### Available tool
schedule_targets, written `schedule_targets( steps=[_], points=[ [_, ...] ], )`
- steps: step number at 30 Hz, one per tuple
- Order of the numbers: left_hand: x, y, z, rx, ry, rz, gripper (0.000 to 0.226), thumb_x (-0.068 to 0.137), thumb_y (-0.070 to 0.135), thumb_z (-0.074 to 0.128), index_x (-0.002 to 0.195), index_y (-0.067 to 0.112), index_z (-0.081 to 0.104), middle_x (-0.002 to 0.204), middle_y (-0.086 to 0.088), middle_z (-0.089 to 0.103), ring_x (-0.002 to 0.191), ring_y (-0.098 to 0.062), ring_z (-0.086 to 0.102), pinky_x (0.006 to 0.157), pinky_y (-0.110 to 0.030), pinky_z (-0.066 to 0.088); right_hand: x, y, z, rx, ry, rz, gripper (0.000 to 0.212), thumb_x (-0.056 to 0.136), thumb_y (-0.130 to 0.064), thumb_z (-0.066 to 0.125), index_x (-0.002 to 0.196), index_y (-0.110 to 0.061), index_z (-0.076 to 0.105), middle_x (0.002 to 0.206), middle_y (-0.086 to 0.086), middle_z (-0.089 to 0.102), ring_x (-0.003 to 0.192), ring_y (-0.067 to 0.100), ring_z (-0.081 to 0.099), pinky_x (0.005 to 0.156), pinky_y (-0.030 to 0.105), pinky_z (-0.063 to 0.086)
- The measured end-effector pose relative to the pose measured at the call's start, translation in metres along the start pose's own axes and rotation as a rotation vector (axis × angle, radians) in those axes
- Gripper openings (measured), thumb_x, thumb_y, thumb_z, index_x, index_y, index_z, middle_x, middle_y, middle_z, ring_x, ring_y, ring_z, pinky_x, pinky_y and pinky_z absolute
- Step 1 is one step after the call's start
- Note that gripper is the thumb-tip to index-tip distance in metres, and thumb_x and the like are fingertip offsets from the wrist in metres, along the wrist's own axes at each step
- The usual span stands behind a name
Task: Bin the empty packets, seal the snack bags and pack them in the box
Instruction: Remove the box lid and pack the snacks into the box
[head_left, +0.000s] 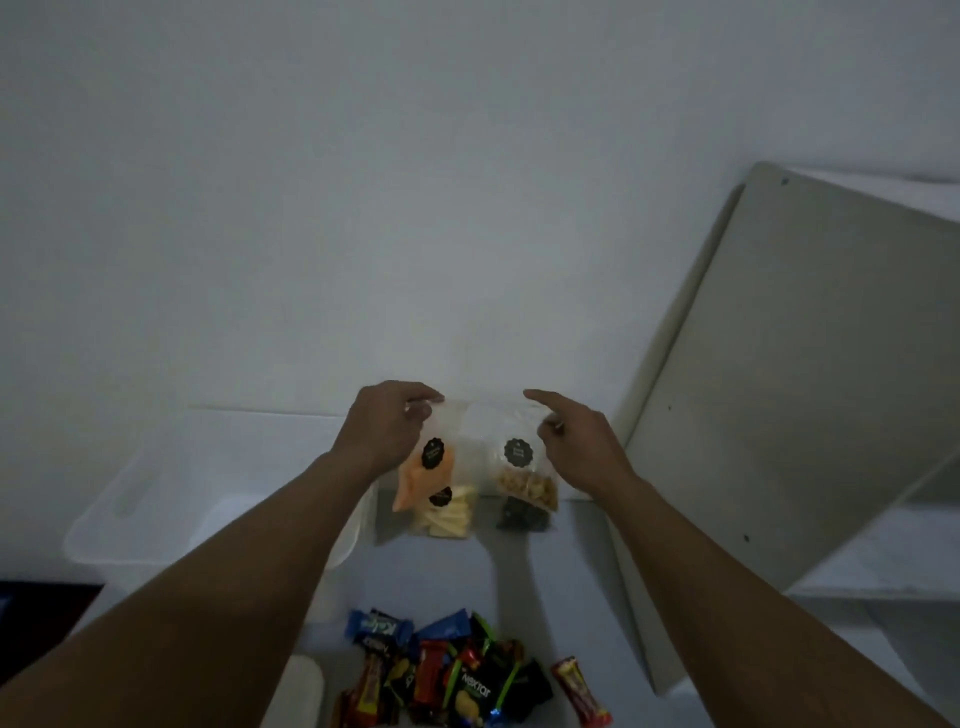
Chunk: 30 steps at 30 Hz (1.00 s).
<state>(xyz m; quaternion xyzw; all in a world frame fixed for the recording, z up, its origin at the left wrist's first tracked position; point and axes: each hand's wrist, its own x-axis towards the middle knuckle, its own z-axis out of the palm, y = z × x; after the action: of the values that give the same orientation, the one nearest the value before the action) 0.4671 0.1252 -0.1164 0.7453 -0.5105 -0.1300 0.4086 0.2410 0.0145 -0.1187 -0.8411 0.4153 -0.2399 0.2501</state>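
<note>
Two bare forearms rise from the bottom corners of the frame and meet just below the centre. Between them, at the bottom middle, lies a heap of snack packets (447, 670) in blue, red, black and green wrappers, with one red bar (581, 691) lying apart to its right.

At the left of the frame, just below mid-height, sits a clear plastic box (150, 509), pale and hard to make out against the white table (571, 597); the left forearm crosses in front of its right end.

Moving right, the left hand (384, 434) grips the top left corner of a clear snack bag (488, 431), thumb and fingers pinched together on the plastic. The bag hangs upright between both hands, in front of the white wall (363, 182). Behind or below it are more bags with round black stickers: an orange snack bag (423, 480) and a bag of pale yellow pieces (447, 517) on the left, a bag of golden-brown nuts (527, 488) and a bag of something dark (522, 517) on the right. Whether these lower bags rest on the table or hang from the held one cannot be told.

The right hand (576, 441) holds the bag's top right corner, thumb and middle fingers closed on it, the forefinger stretched out straight toward the left.

At the right of the frame a grey board (805, 389) leans at a slant.
</note>
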Motion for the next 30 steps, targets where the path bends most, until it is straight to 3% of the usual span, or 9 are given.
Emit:
schedule_targets(
  steps=[2, 6, 11, 14, 18, 23, 28, 30],
  points=[
    [0.001, 0.006, -0.028, 0.026, 0.005, 0.032, 0.023, 0.094, 0.006, 0.056, 0.102, 0.016, 0.075, 0.092, -0.002, 0.069, 0.074, -0.01, 0.061, 0.073, -0.025, 0.05, 0.004, -0.026, -0.006, 0.002, 0.009, -0.022, 0.048, 0.095, -0.006, 0.051, 0.134, -0.034, 0.058, 0.09, 0.0, 0.07, 0.073, 0.017, 0.066, 0.075, 0.028, 0.054],
    [0.007, -0.001, -0.084, 0.017, 0.019, 0.056, 0.025, 0.092, 0.008, 0.055, 0.096, 0.027, 0.069, 0.096, 0.001, 0.071, 0.085, -0.017, 0.068, 0.076, -0.033, 0.056, 0.012, -0.079, -0.006, -0.014, 0.052, -0.065, 0.044, 0.096, -0.008, 0.051, 0.132, -0.032, 0.06, 0.088, 0.002, 0.071, 0.072, 0.022, 0.067, 0.073, 0.035, 0.057],
    [0.011, -0.026, -0.145, -0.017, 0.009, 0.053, 0.039, 0.095, 0.005, 0.052, 0.115, 0.032, 0.071, 0.105, -0.003, 0.07, 0.078, -0.013, 0.065, 0.065, -0.025, 0.049, 0.022, -0.138, 0.012, -0.051, 0.068, -0.098, 0.043, 0.095, -0.007, 0.051, 0.127, -0.034, 0.059, 0.09, -0.004, 0.065, 0.077, 0.014, 0.065, 0.076, 0.034, 0.057],
    [0.013, -0.046, -0.174, 0.01, 0.03, 0.049, 0.031, 0.095, 0.013, 0.056, 0.112, 0.033, 0.073, 0.107, -0.002, 0.07, 0.08, -0.014, 0.07, 0.069, -0.026, 0.052, 0.026, -0.167, 0.033, -0.062, 0.062, -0.129, 0.049, 0.092, -0.001, 0.048, 0.127, -0.035, 0.057, 0.083, -0.011, 0.06, 0.074, 0.011, 0.061, 0.072, 0.029, 0.054],
    [0.011, -0.082, -0.199, 0.036, 0.024, 0.033, 0.027, 0.094, 0.014, 0.059, 0.106, 0.032, 0.075, 0.111, 0.001, 0.071, 0.078, -0.012, 0.072, 0.071, -0.027, 0.054, 0.03, -0.196, 0.073, -0.069, 0.03, -0.127, 0.055, 0.091, 0.002, 0.046, 0.131, -0.034, 0.058, 0.091, -0.008, 0.064, 0.087, 0.013, 0.062, 0.081, 0.027, 0.053],
    [0.008, -0.126, -0.214, 0.14, 0.014, 0.042, 0.025, 0.095, 0.018, 0.057, 0.105, 0.034, 0.074, 0.111, 0.003, 0.072, 0.072, -0.008, 0.072, 0.081, -0.029, 0.054, 0.031, -0.213, 0.126, -0.049, -0.017, -0.099, 0.059, 0.09, 0.003, 0.046, 0.135, -0.033, 0.056, 0.093, -0.007, 0.063, 0.088, 0.013, 0.061, 0.083, 0.028, 0.053],
    [0.01, -0.162, -0.216, 0.198, -0.01, 0.014, 0.024, 0.095, 0.021, 0.056, 0.103, 0.036, 0.073, 0.111, 0.004, 0.072, 0.09, -0.015, 0.071, 0.087, -0.032, 0.053, 0.037, -0.21, 0.173, -0.079, -0.02, -0.091, 0.039, 0.095, -0.008, 0.045, 0.121, -0.031, 0.063, 0.097, -0.001, 0.066, 0.086, 0.019, 0.063, 0.078, 0.03, 0.051],
    [0.01, -0.172, -0.213, 0.208, -0.023, -0.007, 0.024, 0.095, 0.021, 0.055, 0.1, 0.037, 0.073, 0.104, 0.005, 0.072, 0.085, -0.014, 0.07, 0.084, -0.03, 0.051, 0.04, -0.204, 0.19, -0.126, -0.049, -0.084, 0.032, 0.095, -0.01, 0.046, 0.115, -0.027, 0.064, 0.099, 0.004, 0.069, 0.091, 0.024, 0.063, 0.077, 0.03, 0.049]
  ],
)
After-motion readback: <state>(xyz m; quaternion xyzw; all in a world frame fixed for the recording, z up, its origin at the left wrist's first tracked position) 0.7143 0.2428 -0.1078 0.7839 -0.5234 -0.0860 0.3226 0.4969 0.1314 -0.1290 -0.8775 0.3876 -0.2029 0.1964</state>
